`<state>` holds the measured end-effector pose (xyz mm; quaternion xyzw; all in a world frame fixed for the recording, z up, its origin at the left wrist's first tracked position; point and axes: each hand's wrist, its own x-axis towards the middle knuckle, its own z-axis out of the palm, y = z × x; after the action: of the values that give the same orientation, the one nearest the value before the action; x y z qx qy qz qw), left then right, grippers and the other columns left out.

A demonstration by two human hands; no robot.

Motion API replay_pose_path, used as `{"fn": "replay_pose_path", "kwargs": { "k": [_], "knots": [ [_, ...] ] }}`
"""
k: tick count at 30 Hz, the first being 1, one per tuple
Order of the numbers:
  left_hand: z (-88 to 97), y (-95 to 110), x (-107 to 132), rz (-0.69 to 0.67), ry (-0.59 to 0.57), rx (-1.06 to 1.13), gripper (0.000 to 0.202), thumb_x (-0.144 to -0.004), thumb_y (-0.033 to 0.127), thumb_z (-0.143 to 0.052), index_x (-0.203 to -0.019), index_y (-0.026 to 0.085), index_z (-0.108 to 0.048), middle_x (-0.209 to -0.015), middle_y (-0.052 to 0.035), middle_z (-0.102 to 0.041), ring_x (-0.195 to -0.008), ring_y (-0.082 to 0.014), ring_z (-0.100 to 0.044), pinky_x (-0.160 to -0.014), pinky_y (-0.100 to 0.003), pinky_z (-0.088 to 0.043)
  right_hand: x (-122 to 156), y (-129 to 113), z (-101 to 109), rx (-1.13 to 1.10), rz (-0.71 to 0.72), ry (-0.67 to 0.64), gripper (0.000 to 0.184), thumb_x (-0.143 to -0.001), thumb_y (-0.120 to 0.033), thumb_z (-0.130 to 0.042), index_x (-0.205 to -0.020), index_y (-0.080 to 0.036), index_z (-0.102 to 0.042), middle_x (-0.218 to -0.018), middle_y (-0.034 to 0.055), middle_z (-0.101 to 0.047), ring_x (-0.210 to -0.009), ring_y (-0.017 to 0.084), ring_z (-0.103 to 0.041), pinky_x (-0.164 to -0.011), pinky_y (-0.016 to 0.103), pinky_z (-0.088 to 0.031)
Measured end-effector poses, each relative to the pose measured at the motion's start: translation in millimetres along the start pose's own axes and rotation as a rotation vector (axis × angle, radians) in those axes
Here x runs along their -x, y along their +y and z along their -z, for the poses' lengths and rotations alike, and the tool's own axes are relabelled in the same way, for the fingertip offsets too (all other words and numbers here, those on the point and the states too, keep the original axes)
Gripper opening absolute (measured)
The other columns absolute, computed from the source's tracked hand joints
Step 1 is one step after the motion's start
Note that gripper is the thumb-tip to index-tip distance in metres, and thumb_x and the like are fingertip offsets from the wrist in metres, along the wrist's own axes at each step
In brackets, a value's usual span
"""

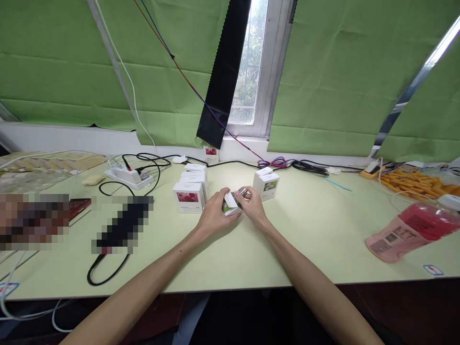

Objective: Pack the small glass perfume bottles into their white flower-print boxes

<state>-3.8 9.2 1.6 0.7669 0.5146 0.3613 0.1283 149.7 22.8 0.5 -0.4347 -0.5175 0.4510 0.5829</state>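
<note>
My left hand (212,213) is closed around a small white box (230,201) with a green picture on it, tilted above the table with its flap up. My right hand (255,208) pinches a small dark item with a shiny silver end (243,191) at the box's upper edge. Fingers hide most of this item, so I cannot tell how far it sits inside the box. Left of my hands stands a row of white boxes (189,201) with red pictures. Just beyond my right hand are white boxes (269,187) with a green picture.
Another small box (211,154) stands by the window. Black cables and a power strip (128,177) lie at the back left. A pink-labelled bottle (406,232) lies tilted at the right, before a pile of orange pieces (409,186). Two blurred objects rest at the left.
</note>
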Motion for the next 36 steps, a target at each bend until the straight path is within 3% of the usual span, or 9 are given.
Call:
{"fn": "replay_pose_path", "kwargs": {
  "k": [22,31,36],
  "knots": [
    [0.7,2.2,0.4,0.0,0.007,0.011,0.072,-0.072,0.045,-0.072,-0.137,0.025,-0.048,-0.129,-0.0088,-0.064,-0.111,-0.0292,-0.064,-0.091,-0.042,-0.052,0.7,1.0,-0.5,-0.027,0.02,0.015,0.042,-0.071,-0.053,-0.079,-0.089,-0.02,-0.059,-0.097,0.0086,-0.076,-0.086,0.021,-0.072,-0.066,0.029,-0.057],
    [0.3,4.5,1.4,0.028,0.026,0.029,0.074,-0.071,0.042,-0.073,-0.137,0.025,-0.047,-0.132,-0.0097,-0.063,-0.117,-0.0301,-0.063,-0.095,-0.043,-0.052,4.0,-1.7,-2.5,0.007,0.05,0.051,0.04,-0.07,-0.051,-0.081,-0.086,-0.019,-0.064,-0.085,0.0058,-0.074,-0.067,0.017,-0.067,-0.055,0.026,-0.051],
    [0.6,6.4,1.1,0.023,0.041,0.047,0.072,-0.071,0.041,-0.073,-0.137,0.026,-0.047,-0.131,-0.0087,-0.064,-0.117,-0.03,-0.063,-0.095,-0.043,-0.052,6.2,-3.7,-5.1,0.028,0.073,0.109,0.039,-0.07,-0.05,-0.081,-0.087,-0.019,-0.065,-0.084,0.0051,-0.073,-0.062,0.016,-0.064,-0.057,0.028,-0.051]
  ]
}}
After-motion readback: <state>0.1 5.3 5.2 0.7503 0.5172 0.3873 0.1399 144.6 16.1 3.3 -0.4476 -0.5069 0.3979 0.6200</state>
